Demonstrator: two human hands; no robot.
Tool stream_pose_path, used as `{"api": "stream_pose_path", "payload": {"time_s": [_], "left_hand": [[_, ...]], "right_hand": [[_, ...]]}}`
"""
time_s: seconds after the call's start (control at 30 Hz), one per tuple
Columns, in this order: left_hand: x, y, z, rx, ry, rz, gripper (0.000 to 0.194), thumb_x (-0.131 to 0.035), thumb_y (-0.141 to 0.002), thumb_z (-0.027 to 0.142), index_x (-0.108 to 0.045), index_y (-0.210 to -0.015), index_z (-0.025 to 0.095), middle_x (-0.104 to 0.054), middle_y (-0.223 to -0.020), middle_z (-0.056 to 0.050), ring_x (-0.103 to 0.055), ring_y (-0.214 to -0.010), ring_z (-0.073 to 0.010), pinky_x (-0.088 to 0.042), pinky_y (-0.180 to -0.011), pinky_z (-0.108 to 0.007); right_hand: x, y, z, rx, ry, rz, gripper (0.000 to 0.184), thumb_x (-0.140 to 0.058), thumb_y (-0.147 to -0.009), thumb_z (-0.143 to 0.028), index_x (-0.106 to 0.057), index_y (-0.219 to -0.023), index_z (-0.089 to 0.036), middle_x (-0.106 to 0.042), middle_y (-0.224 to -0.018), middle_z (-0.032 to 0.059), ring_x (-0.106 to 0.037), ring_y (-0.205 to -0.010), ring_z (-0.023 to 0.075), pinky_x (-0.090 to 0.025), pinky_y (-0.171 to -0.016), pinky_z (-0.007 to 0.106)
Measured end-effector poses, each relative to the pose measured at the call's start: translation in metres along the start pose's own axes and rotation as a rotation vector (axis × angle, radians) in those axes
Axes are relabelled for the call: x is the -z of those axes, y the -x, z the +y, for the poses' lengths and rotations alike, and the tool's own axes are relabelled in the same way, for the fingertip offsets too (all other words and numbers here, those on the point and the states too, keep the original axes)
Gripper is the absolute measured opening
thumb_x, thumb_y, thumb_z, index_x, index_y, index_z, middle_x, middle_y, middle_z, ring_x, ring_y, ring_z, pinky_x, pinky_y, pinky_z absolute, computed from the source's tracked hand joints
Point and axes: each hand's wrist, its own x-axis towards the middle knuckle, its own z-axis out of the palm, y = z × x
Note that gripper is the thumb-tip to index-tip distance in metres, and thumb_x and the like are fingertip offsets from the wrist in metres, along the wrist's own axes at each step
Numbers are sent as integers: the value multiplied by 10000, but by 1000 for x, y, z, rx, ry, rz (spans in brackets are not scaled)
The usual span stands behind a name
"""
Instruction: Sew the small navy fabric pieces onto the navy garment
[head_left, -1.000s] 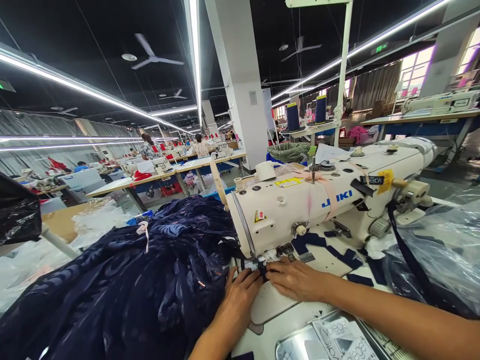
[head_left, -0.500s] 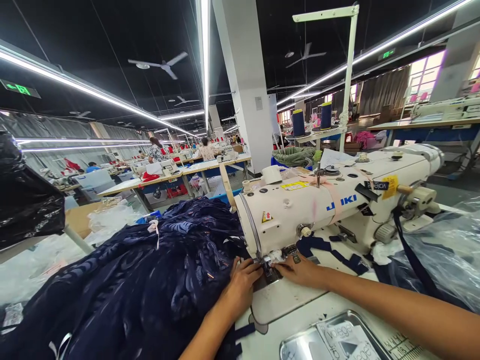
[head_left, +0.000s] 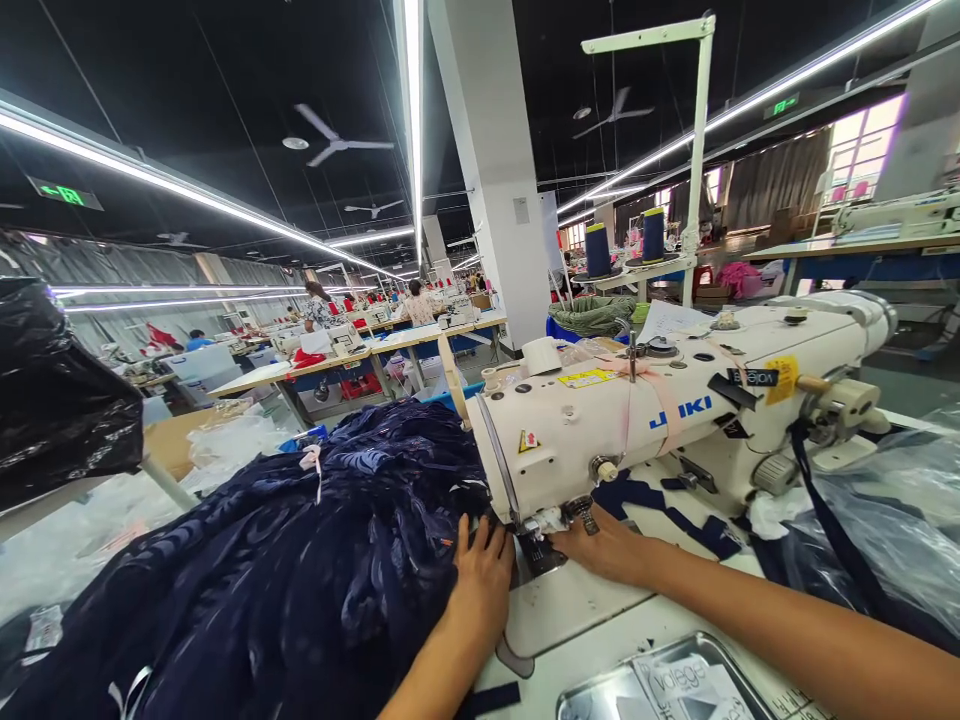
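Note:
A white JUKI sewing machine (head_left: 585,430) stands before me, its head over a dark plate (head_left: 541,555) at the needle area. My left hand (head_left: 481,575) lies just left of that plate, fingers stretched and slightly apart, at the edge of a large heap of navy garments (head_left: 322,560). My right hand (head_left: 604,547) is on the other side, reaching in under the machine head. Its fingers are drawn together there, the tips partly hidden behind the machine parts; what they hold cannot be made out.
Navy fabric strips (head_left: 679,510) lie under the machine arm. A metal tray (head_left: 585,695) with printed labels (head_left: 686,685) sits at the front. Clear plastic (head_left: 892,510) is at right, a black bag (head_left: 67,385) at left. Thread cones (head_left: 598,250) stand behind; people work at farther tables.
My left hand has pulled back from the needle area to the left, its fingers spreading. My right hand has edged farther under the machine head. More of the dark plate shows between them.

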Motion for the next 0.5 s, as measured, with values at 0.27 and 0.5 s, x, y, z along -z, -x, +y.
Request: {"api": "stream_pose_path", "payload": {"time_s": [0.27,0.5], "left_hand": [[6,-5,-2,3,37,-72,524,-489,-717,37,-480,-1219,190,-530,-1206,-96,-380,-1168,-309,-138,-1005,-574],[6,-7,-1,-9,26,-60,456,-487,-751,70,-503,-1193,183,-535,-1186,-119,-385,-1158,-312,-129,-1001,-580]], "right_hand": [[0,0,-4,-76,42,-76,197,-451,-811,-104,-635,-851,-161,-647,-887,70,-566,-844,205,-449,-734,315],[-17,6,-6,-105,84,-59,206,-432,-836,-126,-631,-815,-173,-657,-811,52,-579,-771,206,-431,-715,321]]}}
